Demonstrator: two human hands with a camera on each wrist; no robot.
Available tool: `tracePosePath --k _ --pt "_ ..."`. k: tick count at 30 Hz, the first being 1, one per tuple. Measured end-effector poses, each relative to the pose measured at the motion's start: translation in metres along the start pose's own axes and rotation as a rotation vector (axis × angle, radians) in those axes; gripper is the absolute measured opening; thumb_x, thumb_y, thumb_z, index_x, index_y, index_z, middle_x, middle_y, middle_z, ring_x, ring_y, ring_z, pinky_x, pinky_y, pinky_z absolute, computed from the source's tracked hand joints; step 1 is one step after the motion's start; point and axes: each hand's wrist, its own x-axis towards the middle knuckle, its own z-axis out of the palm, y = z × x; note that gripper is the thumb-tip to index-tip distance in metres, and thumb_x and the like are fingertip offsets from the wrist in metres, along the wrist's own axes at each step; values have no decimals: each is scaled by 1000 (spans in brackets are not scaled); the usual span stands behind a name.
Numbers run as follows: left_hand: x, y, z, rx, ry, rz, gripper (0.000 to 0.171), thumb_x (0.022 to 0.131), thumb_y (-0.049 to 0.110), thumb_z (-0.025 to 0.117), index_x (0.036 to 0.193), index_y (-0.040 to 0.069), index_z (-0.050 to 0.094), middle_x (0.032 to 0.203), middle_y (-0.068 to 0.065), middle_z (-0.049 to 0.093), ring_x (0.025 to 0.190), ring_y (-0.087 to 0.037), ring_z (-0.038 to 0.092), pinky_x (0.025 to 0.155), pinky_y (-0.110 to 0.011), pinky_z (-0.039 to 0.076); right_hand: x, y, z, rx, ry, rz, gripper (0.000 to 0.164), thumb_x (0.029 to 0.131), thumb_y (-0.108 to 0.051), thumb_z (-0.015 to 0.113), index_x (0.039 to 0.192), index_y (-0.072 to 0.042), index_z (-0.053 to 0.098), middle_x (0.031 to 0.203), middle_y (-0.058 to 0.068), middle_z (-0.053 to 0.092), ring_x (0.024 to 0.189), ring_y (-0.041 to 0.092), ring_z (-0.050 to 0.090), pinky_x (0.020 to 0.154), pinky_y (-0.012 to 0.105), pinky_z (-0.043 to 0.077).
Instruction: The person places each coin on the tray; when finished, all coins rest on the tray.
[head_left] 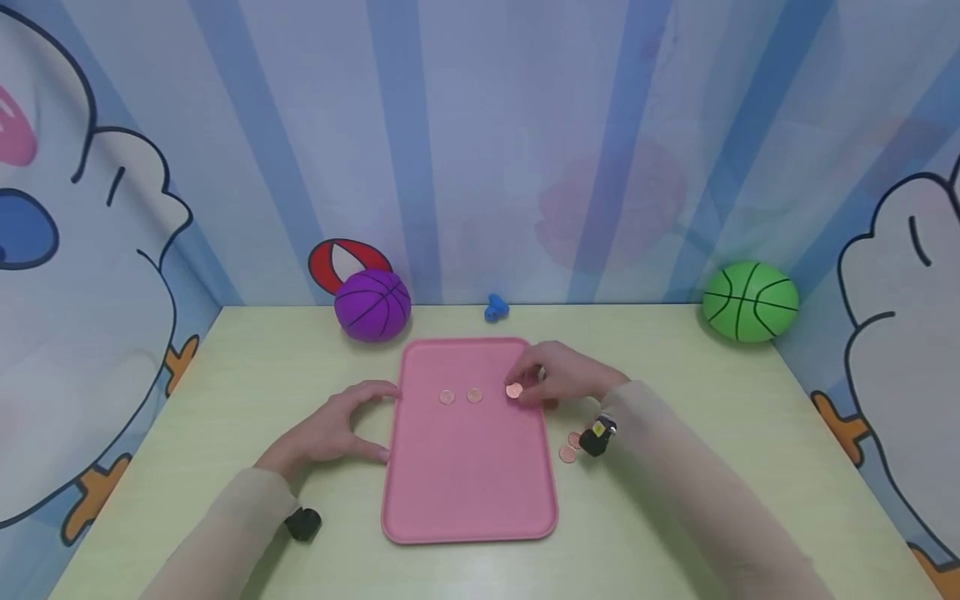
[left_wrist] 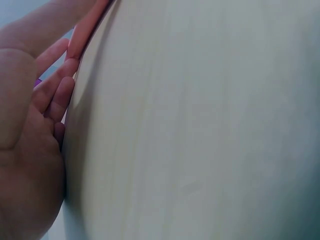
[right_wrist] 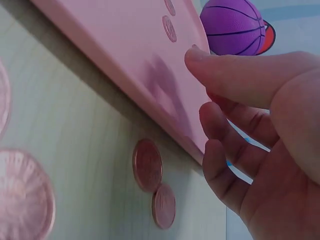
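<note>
My right hand (head_left: 561, 372) pinches a copper-coloured coin (head_left: 513, 390) between thumb and fingers over the right side of a pink tray (head_left: 472, 492). In the right wrist view the thumb of that hand (right_wrist: 270, 115) hides this coin. Two more coins lie in the tray in a row, a left one (head_left: 447, 397) and a middle one (head_left: 475, 396). With thumb and fingers spread, my left hand (head_left: 330, 425) is at the tray's left edge, its fingertips right at the rim. Beside the tray's right edge several coins lie on the table, among them a coin (right_wrist: 147, 165) overlapping another coin (right_wrist: 164, 206).
Behind the tray, a purple ball (head_left: 372, 305) stands at the back left, a small blue object (head_left: 497, 307) at the back middle, and a green ball (head_left: 751, 302) at the back right. A striped cloth backdrop (head_left: 480, 150) rises along the table's (head_left: 315, 567) far edge.
</note>
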Motion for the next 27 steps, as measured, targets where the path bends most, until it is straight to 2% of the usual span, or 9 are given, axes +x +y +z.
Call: tracePosePath --k 6,13,21,27 --pt "-1 1 0 2 1 -3 94 67 38 100 149 29 55 163 -1 44 149 -34 39 125 -67 21 12 -5 7 -84 30 3 27 91 -13 82 118 -12 80 104 -4 72 95 13 63 87 29 57" --pt "0 0 0 -10 -1 0 93 68 36 100 149 29 55 162 0 45 147 -33 40 124 -68 22 21 -7 13 -138 34 1 27 89 -11 84 115 -10 80 100 -1 71 91 12 62 85 27 56" --pt "0 1 0 -10 3 -2 93 67 37 100 149 30 55 161 2 45 147 -33 40 124 -68 22 22 -8 14 -169 26 -24 24 88 -7 83 112 -6 79 97 1 71 88 9 62 82 25 55" --pt "0 1 0 -7 -2 5 93 68 37 100 149 29 55 161 1 45 147 -33 40 124 -68 22 23 -6 15 -154 28 -5 21 88 -9 83 109 -7 79 97 0 73 89 8 65 84 24 57"
